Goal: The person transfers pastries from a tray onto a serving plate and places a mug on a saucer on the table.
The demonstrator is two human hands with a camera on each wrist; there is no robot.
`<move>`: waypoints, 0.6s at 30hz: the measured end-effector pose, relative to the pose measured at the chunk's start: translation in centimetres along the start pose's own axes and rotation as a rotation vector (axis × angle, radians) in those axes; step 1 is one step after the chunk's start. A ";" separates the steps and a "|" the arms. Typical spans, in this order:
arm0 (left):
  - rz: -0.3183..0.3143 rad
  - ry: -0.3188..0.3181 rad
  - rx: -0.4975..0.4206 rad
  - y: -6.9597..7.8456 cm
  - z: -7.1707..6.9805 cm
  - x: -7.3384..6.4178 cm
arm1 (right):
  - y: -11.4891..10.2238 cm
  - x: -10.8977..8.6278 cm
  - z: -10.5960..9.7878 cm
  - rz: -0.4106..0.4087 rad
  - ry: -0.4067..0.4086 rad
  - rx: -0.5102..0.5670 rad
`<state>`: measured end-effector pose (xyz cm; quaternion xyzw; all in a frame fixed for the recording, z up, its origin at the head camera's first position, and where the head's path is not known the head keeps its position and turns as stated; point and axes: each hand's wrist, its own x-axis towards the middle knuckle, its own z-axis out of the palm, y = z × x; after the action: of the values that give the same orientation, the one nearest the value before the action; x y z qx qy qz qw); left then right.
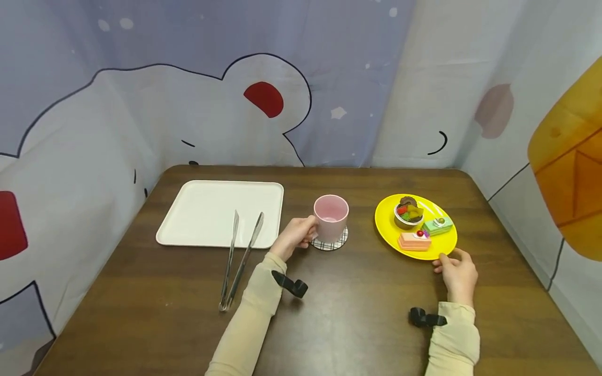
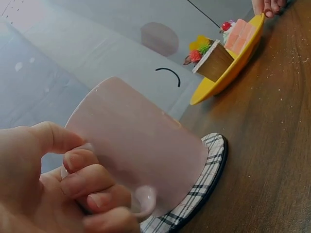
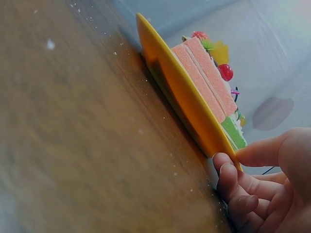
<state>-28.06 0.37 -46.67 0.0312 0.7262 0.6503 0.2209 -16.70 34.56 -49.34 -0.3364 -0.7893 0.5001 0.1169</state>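
Observation:
My left hand (image 1: 298, 236) grips the handle of a pink mug (image 1: 331, 219), fingers curled through it. The mug stands over a round plaid coaster (image 2: 206, 187) with a dark edge. On the right, my right hand (image 1: 457, 271) pinches the near right rim of a yellow plate (image 1: 388, 230) between thumb and fingers. The plate bears a fruit-topped cupcake (image 1: 408, 215), a pink cake slice (image 1: 414, 242) with a cherry, and a green cake slice (image 1: 438, 226). In the right wrist view the thumb lies on top of the rim (image 3: 228, 154) and the fingertips under it.
A white rectangular tray (image 1: 211, 214) lies at the back left of the brown table (image 1: 352, 313). Metal tongs (image 1: 230, 279) rest with their tips over its front edge, close to my left forearm. A printed curtain (image 1: 348, 104) hangs behind the table.

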 end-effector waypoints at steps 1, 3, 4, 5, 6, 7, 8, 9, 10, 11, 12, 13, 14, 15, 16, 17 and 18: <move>-0.003 0.003 0.012 -0.1 -0.1 0.0 | 0.0 0.0 0.1 -0.002 -0.007 0.003; -0.009 0.006 0.037 -0.4 -0.2 -0.1 | 0.2 0.0 0.1 -0.001 -0.019 0.008; -0.015 0.003 0.045 -0.5 -0.2 -0.1 | 0.3 -0.1 0.1 0.005 -0.022 0.005; -0.019 -0.001 0.051 -0.6 -0.2 -0.1 | 0.4 -0.1 0.1 0.013 -0.024 0.003; -0.022 -0.007 0.055 -0.7 -0.2 -0.2 | 0.5 -0.1 0.1 0.020 -0.025 0.002; -0.023 -0.012 0.058 -0.8 -0.2 -0.2 | 0.6 -0.1 0.0 0.026 -0.026 -0.001; -0.023 -0.016 0.054 -0.9 -0.2 -0.2 | 0.6 -0.1 0.0 0.029 -0.028 -0.002; -0.022 -0.018 0.053 -0.9 -0.2 -0.2 | 0.7 -0.1 0.0 0.031 -0.029 0.003; -0.023 -0.021 0.048 -0.9 -0.2 -0.2 | 0.7 0.0 0.0 0.033 -0.033 0.007; -0.023 -0.023 0.048 -0.8 -0.2 -0.2 | 0.7 0.0 0.0 0.036 -0.038 0.020; -0.023 -0.026 0.049 -0.8 -0.3 -0.2 | 0.6 0.0 0.0 0.040 -0.042 0.029; -0.021 -0.032 0.053 -0.7 -0.3 -0.2 | 0.6 0.1 0.0 0.046 -0.044 0.040; -0.021 -0.040 0.055 -0.7 -0.3 -0.2 | 0.6 0.1 0.0 0.052 -0.045 0.048; -0.021 -0.049 0.062 -0.6 -0.4 -0.2 | 0.5 0.1 0.0 0.058 -0.046 0.054; -0.020 -0.058 0.067 -0.5 -0.4 -0.1 | 0.4 0.1 0.0 0.063 -0.046 0.056; -0.019 -0.065 0.073 -0.4 -0.5 -0.1 | 0.3 0.2 0.0 0.066 -0.048 0.056; -0.016 -0.071 0.072 -0.4 -0.5 0.0 | 0.2 0.2 -0.1 0.064 -0.048 0.054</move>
<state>-28.12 -0.15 -46.98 0.0562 0.7412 0.6204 0.2503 -16.74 34.83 -49.55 -0.3463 -0.7669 0.5327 0.0909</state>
